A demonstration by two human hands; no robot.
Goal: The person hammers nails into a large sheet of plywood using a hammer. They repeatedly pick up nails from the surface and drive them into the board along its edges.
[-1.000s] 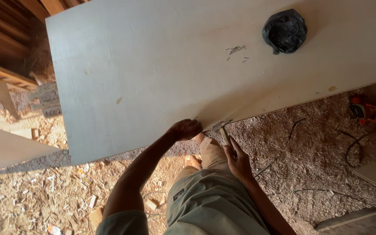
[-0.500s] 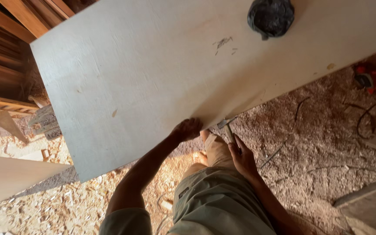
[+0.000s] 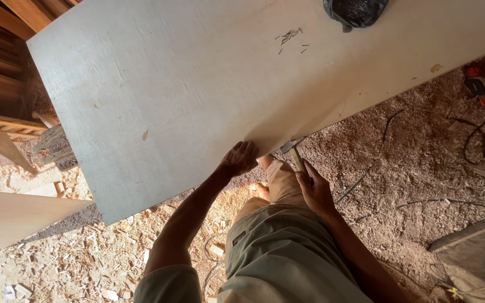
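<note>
A large pale plywood sheet (image 3: 209,84) fills the upper view, lying flat with its near edge running diagonally. My left hand (image 3: 239,159) grips that near edge, fingers curled under it. My right hand (image 3: 314,189) holds a hammer (image 3: 294,151) by its wooden handle, its metal head right at the sheet's edge just right of my left hand. Several small nails (image 3: 291,38) lie loose on the sheet near the top. A dark crumpled bag (image 3: 356,11) sits on the sheet at the top edge.
Sawdust and wood chips (image 3: 411,163) cover the floor. A red power tool (image 3: 484,85) and black cables (image 3: 478,137) lie at the right. Carved wooden pieces (image 3: 1,134) and a pale board (image 3: 12,216) are at left. A grey slab (image 3: 478,252) lies lower right.
The view has shifted so the sheet and bag sit higher in frame. My hands stay at the sheet's near edge, the hammer still at the edge.
</note>
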